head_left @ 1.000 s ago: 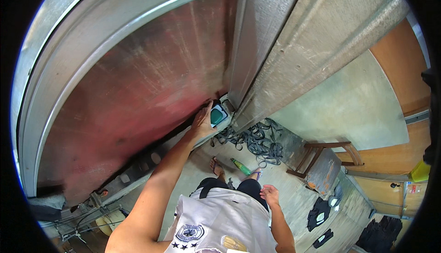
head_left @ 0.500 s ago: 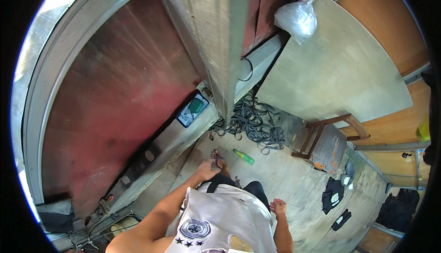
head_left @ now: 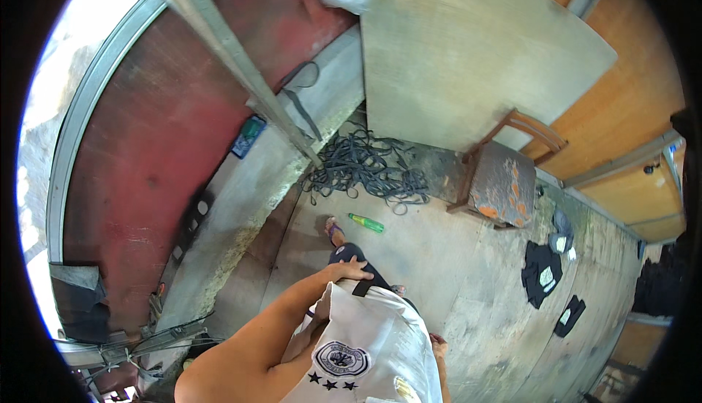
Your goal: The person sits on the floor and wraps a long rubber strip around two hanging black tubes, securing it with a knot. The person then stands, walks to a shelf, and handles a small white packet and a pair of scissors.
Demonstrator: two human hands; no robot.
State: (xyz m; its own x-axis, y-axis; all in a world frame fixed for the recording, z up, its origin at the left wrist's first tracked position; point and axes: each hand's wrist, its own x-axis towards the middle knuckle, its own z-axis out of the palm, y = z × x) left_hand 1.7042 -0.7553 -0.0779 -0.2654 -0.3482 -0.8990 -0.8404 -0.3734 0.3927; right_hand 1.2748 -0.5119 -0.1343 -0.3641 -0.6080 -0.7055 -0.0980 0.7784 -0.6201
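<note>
Head view: left hand (head_left: pixel 352 268), fingers spread, rests on black cloth shorts (head_left: pixel 353 251) — seemingly an idle step; any reach would call for lifting it. Right hand (head_left: pixel 439 345): closure cannot be told. 1 green plastic bottle (head_left: pixel 365 222) lies on pale floor (head_left: pixel 439 279) ahead.

Shirt's (head_left: pixel 398 328) got a badge (head_left: pixel 341 360) and three dark stars (head_left: pixel 330 385) near its left edge. Can't make out any words.

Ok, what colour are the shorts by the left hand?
The shorts look nearly black; clearest in the head view.
</note>
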